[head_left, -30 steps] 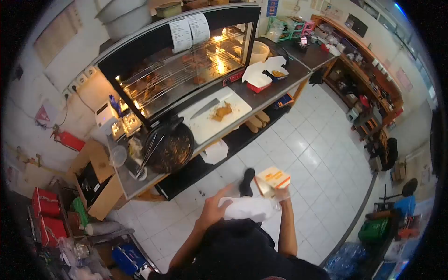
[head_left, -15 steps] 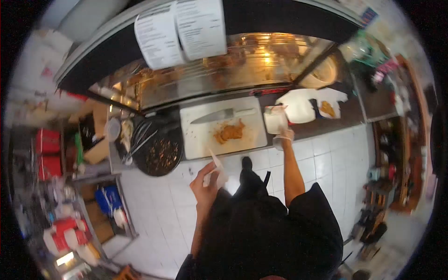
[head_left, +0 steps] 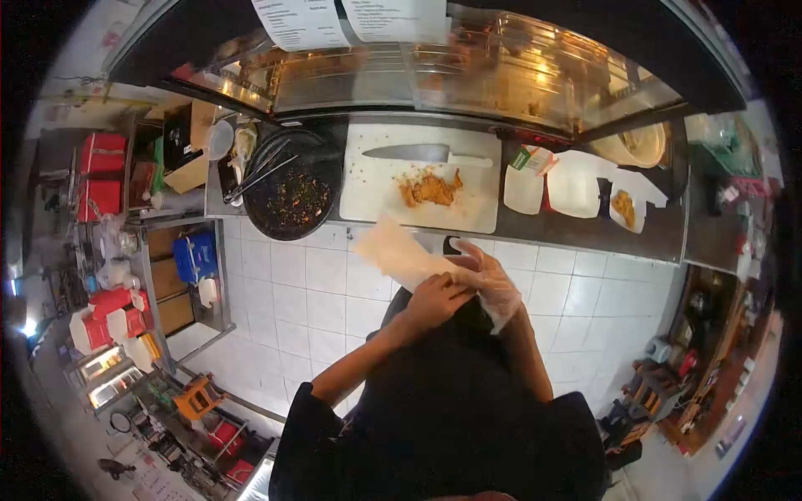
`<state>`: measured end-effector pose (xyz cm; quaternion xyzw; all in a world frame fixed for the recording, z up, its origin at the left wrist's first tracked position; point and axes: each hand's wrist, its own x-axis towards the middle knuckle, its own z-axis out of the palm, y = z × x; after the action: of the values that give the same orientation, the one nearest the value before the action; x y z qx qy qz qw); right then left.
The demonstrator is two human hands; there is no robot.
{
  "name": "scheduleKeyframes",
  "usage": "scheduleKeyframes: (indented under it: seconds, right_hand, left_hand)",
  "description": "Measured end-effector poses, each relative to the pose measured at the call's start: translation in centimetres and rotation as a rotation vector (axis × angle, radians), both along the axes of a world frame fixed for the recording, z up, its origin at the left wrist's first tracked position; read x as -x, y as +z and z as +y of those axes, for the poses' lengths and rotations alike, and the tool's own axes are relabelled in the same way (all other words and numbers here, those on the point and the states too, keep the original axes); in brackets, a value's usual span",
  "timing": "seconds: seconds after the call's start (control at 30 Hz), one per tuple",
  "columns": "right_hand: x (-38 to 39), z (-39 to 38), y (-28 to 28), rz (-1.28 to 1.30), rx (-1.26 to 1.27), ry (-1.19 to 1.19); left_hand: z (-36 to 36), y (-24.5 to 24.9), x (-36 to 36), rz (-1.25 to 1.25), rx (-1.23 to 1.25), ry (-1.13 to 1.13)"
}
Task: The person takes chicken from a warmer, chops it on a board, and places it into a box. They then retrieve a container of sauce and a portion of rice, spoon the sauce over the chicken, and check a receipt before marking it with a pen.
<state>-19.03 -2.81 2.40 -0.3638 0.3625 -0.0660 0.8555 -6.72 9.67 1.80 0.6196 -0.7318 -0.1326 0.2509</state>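
Paper is hanging by the bench's near edge, left of centre, and my left hand looks closed on its lower end. Right hand is part-curled against the left in a loose clear glove; can't tell if it's gripping anything. I'd pinch lightly so nothing tears, and mind that baggy plastic doesn't bunch under the fingers. Also worth keeping the loose end clear of the cut food on the white board along that near edge.
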Motion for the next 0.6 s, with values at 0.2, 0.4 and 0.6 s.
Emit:
scheduleKeyframes:
  seconds: [0.2,0.4,0.6]
  right_hand:
    - [1.2,1.3,-5.7,0.116,0.159,0.148]
    - [0.8,1.8,-7.5,0.123,0.312,0.147]
    - [-2.7,1.9,-3.6,0.205,0.348,0.232]
  left_hand:
    - [1.8,-4.2,0.7,-0.017,-0.045,-0.086]
    - [2.6,-3.9,-0.3,0.058,0.034,-0.154]
    - [3.1,-5.3,0.1,-0.031,-0.092,-0.293]
